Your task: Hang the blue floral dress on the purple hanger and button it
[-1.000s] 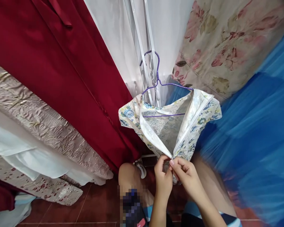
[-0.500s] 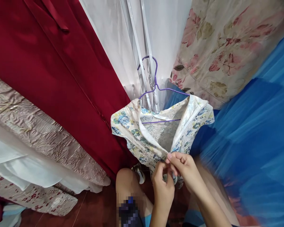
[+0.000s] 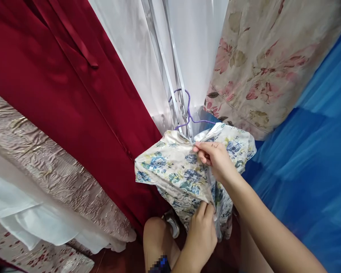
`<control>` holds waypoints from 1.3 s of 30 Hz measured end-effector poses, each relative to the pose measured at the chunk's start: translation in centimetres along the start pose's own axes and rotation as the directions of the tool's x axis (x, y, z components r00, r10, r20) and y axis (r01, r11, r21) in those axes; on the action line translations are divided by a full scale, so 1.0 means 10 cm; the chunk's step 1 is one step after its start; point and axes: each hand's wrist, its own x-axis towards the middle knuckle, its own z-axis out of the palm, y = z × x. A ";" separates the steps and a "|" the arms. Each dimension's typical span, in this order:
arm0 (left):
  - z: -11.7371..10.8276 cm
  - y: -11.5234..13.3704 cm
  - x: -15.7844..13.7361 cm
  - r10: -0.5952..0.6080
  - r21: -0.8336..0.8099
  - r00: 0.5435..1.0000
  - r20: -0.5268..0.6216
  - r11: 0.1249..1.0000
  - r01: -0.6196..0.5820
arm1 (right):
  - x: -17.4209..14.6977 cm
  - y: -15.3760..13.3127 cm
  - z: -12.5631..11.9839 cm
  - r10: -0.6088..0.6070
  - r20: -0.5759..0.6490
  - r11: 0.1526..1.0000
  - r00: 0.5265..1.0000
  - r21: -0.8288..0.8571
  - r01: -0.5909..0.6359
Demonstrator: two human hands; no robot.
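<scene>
A cream dress (image 3: 173,163) with blue and yellow flowers and short cap sleeves hangs on a purple hanger (image 3: 189,113). My right hand (image 3: 216,157) is closed in a pinch at the neckline, on top of the dress's zipper opening; the fingers hide the zipper pull itself. Below the hand the two edges of the opening lie together. Lower down, my left hand (image 3: 203,231) is closed on the dress's fabric beside the same opening. The lower part of the dress is partly hidden behind my hands and forearms.
A white metal stand (image 3: 170,83) rises behind the hanger. Long red fabric (image 3: 82,113) and a textured pink garment (image 3: 59,163) hang to the left. On the right are floral cloth (image 3: 252,76) and blue tulle (image 3: 301,178). My bare knee (image 3: 156,235) is close below the dress.
My right hand has moved up along the opening to the neckline, and the wide V of the opening has closed. My left hand stays low on the fabric.
</scene>
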 end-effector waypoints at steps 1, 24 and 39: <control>-0.01 -0.01 0.00 0.019 0.065 0.998 0.065 0.998 -0.024 | 0.02 -0.03 0.01 -0.008 0.003 1.000 1.000 0.008 0.008; -1.66 0.50 1.34 0.214 -0.139 0.818 -0.534 0.932 -0.334 | -0.02 0.00 -0.10 -0.320 0.150 0.931 0.935 -0.136 0.340; -2.07 -0.77 1.41 -0.730 -0.848 0.457 -0.509 0.331 -0.414 | -0.43 0.59 -0.32 -0.002 0.289 0.962 0.957 -0.260 0.080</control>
